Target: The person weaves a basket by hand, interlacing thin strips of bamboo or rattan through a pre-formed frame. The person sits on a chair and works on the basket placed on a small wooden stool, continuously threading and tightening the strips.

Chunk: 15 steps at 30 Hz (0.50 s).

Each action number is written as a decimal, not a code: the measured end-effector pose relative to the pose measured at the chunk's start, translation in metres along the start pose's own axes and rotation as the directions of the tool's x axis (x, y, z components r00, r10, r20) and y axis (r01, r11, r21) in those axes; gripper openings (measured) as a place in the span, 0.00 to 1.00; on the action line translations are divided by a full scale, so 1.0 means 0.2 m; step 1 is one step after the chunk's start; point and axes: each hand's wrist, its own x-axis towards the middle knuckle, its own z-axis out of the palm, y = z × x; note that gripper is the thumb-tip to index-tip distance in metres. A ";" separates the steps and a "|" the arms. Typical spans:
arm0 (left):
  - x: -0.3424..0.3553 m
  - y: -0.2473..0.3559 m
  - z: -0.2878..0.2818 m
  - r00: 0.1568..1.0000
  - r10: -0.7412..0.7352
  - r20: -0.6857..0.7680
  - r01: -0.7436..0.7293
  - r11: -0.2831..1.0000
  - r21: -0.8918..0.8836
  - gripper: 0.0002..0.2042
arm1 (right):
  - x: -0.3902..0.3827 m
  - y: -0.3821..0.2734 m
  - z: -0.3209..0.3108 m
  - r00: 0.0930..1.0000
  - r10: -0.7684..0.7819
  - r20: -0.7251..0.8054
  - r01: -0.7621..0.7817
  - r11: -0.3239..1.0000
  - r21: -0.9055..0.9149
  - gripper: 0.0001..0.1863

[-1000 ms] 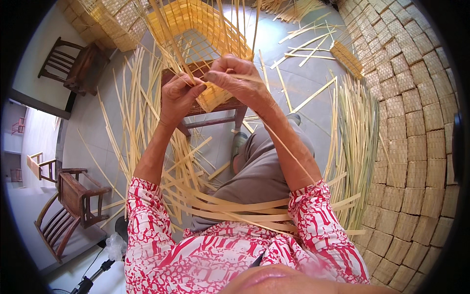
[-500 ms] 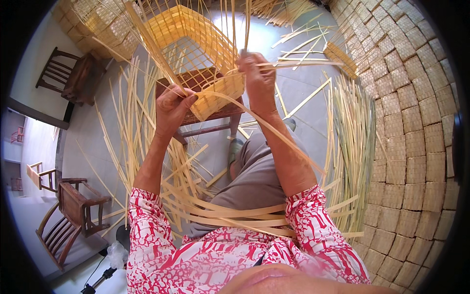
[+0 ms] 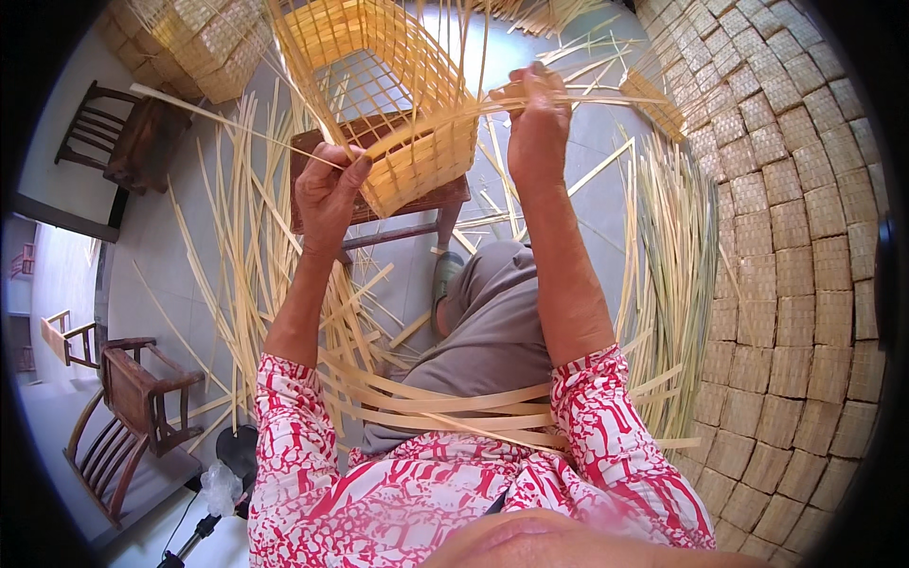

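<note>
A half-woven bamboo basket (image 3: 421, 168) with upright stakes rests tilted on a dark wooden stool (image 3: 445, 197). My left hand (image 3: 327, 194) is closed at the basket's near left corner, thumb and fingers pinching a bamboo strip against the stakes. From there the strip (image 3: 488, 106) runs across the near wall of the basket to the right. Held out to the right and a little above the basket, my right hand (image 3: 540, 133) is closed on this strip, whose end sticks out past the fingers.
Several long strips lie across my lap (image 3: 454, 398). Loose strips cover the floor left of the stool, and a thick bundle of strips (image 3: 668, 246) lies at the right. Stacked woven baskets (image 3: 791, 284) line the right side. Wooden chairs (image 3: 142, 398) stand at the left.
My right hand has moved right, away from the basket. The strip that looped loosely toward my right forearm is now drawn nearly straight along the basket wall. The left hand stays at the corner.
</note>
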 end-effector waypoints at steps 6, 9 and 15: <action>0.02 0.04 0.11 0.989 0.071 -0.133 -0.033 0.961 0.275 0.04 | 0.01 0.01 -0.03 0.997 -0.020 -0.076 0.020 1.000 -0.001 0.09; 0.03 0.07 0.09 0.996 0.077 -0.052 -0.039 0.855 0.518 0.03 | 0.00 0.01 -0.06 0.952 -0.299 0.071 0.304 0.884 -0.355 0.16; 0.16 0.13 -0.11 0.958 -0.170 0.232 0.037 0.872 0.488 0.03 | 0.04 -0.04 -0.14 0.845 -0.329 0.422 0.474 0.826 -0.305 0.43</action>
